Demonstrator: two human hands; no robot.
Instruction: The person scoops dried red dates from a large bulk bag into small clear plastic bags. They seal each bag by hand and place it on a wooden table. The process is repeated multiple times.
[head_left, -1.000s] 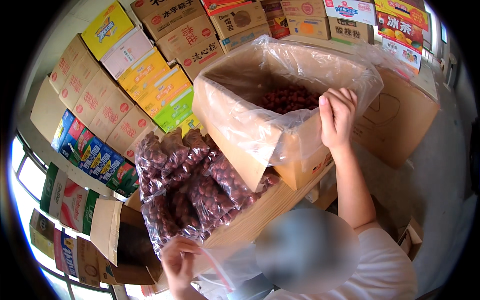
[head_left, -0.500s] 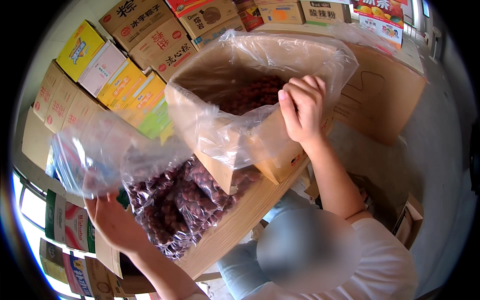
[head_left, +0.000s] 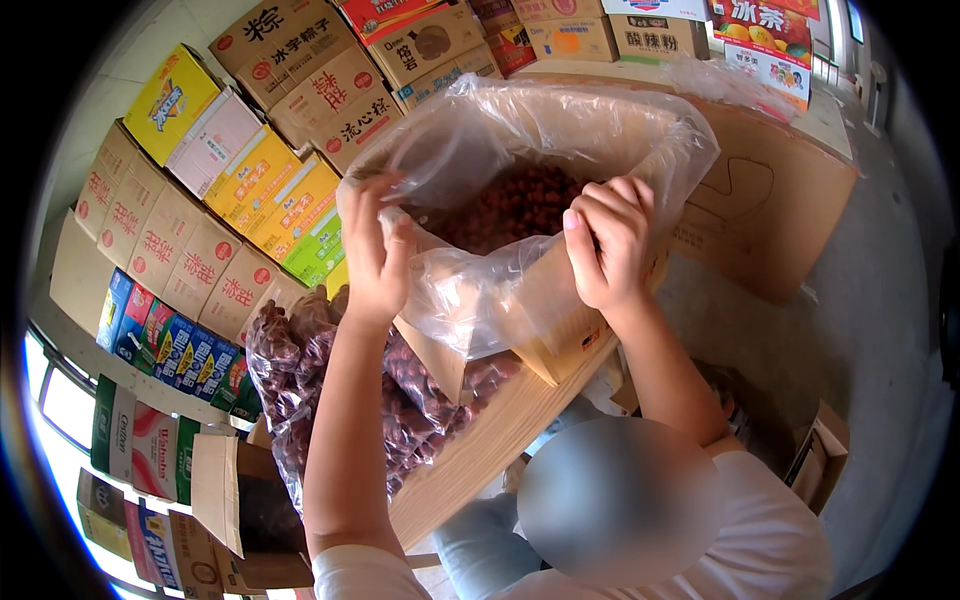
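A brown cardboard box (head_left: 560, 330) stands on the wooden table, lined with a clear plastic liner (head_left: 480, 280) folded over its rim. Inside lie many dark red fruits (head_left: 525, 205) that look like dried dates. My right hand (head_left: 612, 240) is closed on the liner at the near right rim. At the left rim my left hand (head_left: 375, 255) closes around the liner's edge, its fingertips slightly blurred. Beneath my left forearm, clear bags of the same dark red fruit (head_left: 290, 370) lie on the table, partly hidden by the arm.
Stacked cartons (head_left: 190, 220) line the left and back. A larger cardboard box (head_left: 760, 200) stands to the right, with loose clear plastic (head_left: 730, 85) behind. The wooden table edge (head_left: 470, 450) runs close to my body. An open carton (head_left: 220, 490) sits at lower left.
My left hand has moved right and up from the far left to the box's left rim, bringing the spread clear plastic over to the box. My right hand has stayed at the rim.
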